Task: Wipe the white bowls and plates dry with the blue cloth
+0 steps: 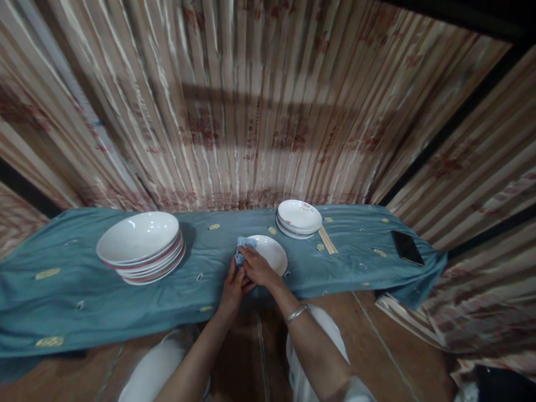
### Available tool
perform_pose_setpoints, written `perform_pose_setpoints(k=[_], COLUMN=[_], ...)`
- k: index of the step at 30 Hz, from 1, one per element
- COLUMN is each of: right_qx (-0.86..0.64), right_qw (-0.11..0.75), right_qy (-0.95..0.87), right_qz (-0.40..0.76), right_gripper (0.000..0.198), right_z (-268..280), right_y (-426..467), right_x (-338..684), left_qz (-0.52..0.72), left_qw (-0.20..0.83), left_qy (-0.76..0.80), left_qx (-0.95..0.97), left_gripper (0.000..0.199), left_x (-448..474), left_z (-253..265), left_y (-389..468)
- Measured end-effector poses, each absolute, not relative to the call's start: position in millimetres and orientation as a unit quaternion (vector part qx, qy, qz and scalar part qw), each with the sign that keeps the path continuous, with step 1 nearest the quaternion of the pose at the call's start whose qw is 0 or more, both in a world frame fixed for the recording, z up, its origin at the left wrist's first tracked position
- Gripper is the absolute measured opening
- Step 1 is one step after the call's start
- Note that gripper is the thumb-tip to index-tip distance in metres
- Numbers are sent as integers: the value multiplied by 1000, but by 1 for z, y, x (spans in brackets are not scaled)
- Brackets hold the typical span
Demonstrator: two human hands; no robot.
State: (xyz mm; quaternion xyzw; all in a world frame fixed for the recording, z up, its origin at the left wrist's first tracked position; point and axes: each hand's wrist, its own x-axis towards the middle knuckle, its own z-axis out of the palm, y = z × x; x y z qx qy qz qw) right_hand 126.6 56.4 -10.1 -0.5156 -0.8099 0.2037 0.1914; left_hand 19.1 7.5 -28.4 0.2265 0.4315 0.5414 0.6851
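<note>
A white plate [274,255] is at the front middle of the cloth-covered table. My right hand [258,267] presses a light blue cloth [243,245] against the plate's left rim, fingers closed on the cloth. Below it, my left hand [233,287] grips the plate's near-left edge; its fingertips are partly hidden by the cloth and my right hand. A silver bangle [297,313] circles my right wrist. Behind the plate to the right stands a short stack of white plates [298,215] with a red floral pattern on the top one.
On the left stands a tall stack of large white bowls [142,240]. Wooden chopsticks [328,240] lie beside the small plate stack. A black phone [407,247] rests near the right end of the teal tablecloth [104,312]. Striped curtains [259,111] hang behind the table.
</note>
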Motion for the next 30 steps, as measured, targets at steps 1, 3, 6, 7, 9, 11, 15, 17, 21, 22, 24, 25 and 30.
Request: perform_pose_setpoints(k=[1,3,6,7,9,11,15,17,21,22,24,25,30], right_qx=[-524,-541,-563,-568,-583,-606,-649,-659,-674,-677,-674,-666,-594], right_qw=[190,193,199,199,195,183,154,140,113,107,95,89,55], right_qy=[-807,-799,-787,-785,-777,-766,-742,-737,-730,-728,-733,-740,-802], right_qz=[196,178,153,146,133,114,71,49,26,26,24,20,-1], right_gripper=[53,54,59,60,61,60,55,54,50,49,47,46,38], right_z=[-11,-10,-8,-7,-5,-3,-1,0,-2,-2,-3,-3,1], right_y=[58,60,62,62,62,62,60,58,55,54,51,49,34], right_x=[125,123,121,122,124,128,140,148,166,171,181,186,206], left_qz=[540,539,541,540,539,538,534,529,522,521,522,523,527], left_qw=[686,686,678,677,674,672,673,673,680,681,683,684,682], left_qy=[430,427,431,432,436,438,437,443,443,442,440,438,435], left_qx=[230,238,248,251,255,259,269,268,265,263,260,259,261], left_gripper=[76,75,74,75,76,75,72,72,72,72,73,73,72], left_x=[18,18,18,18,19,19,20,19,19,18,18,18,18], left_z=[-28,-28,-27,-27,-27,-28,-27,-25,-20,-20,-19,-20,-21], left_y=[7,6,6,6,6,6,6,6,5,5,4,5,5])
